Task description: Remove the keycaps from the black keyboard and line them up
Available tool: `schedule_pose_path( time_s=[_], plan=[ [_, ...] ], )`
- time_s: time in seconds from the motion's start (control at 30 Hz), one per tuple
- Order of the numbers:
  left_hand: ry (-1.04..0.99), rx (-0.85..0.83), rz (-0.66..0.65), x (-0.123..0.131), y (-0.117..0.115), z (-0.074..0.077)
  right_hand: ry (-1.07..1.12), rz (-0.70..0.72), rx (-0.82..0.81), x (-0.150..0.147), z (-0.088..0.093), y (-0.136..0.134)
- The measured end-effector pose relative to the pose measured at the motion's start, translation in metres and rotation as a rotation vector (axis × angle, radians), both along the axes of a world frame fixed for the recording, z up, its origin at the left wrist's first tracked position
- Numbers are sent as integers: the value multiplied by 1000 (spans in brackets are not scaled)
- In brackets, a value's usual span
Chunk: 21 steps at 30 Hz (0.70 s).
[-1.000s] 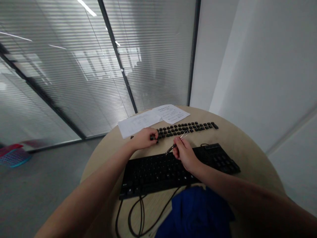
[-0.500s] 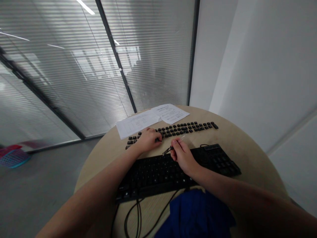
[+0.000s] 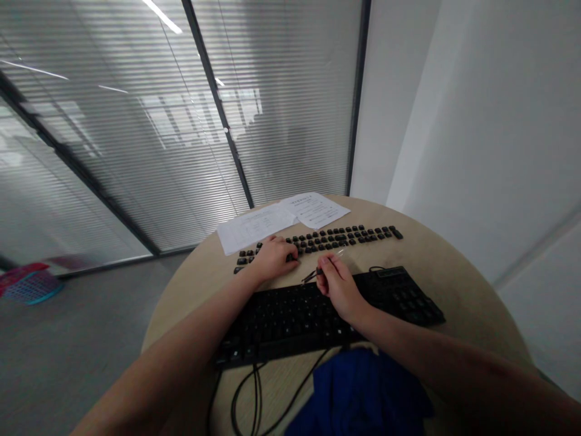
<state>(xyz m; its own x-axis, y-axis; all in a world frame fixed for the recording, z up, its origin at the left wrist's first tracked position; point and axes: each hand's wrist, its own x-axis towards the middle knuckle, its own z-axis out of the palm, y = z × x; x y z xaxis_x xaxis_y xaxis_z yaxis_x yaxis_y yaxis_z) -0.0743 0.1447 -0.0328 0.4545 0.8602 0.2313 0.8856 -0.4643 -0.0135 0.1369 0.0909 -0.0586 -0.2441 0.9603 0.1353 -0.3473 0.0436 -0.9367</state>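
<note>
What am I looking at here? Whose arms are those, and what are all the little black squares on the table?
The camera sits on a person's head, looking down, so those are that person's own arms. The left hand rests on loose black keycaps lined up in rows on a round table. The right hand holds a thin wire tool above a black keyboard. Two sheets of paper lie at the far edge, and a blue cloth sits nearest the person.

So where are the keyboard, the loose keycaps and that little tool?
keyboard (image 3: 290, 318), head view, middle of its key field
loose keycaps (image 3: 349, 235), head view, middle of the row
keycap puller (image 3: 311, 277), head view, its dark tip
</note>
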Motion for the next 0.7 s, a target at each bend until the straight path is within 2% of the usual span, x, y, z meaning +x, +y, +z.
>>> schedule_pose_path(
  time_s=[0.27,0.33,0.43,0.57,0.63,0.7],
  plan=[
    [-67,-17,-9,-2,0,-1,-9,-1,16,1,0,-1],
    [-106,-19,-6,-2,-1,6,-7,-4,12,1,0,-1],
    [-189,-19,35,-6,-6,26,-5,-19,10,1,0,-1],
    [-249,-80,103,-14,-27,50,-4,-26,-6,1,2,0],
    [-232,-173,85,-14,-41,50,-10,-27,-18,1,2,0],
    [-205,-241,58,-10,-56,41,-24,-27,-26,1,2,0]
  ],
)
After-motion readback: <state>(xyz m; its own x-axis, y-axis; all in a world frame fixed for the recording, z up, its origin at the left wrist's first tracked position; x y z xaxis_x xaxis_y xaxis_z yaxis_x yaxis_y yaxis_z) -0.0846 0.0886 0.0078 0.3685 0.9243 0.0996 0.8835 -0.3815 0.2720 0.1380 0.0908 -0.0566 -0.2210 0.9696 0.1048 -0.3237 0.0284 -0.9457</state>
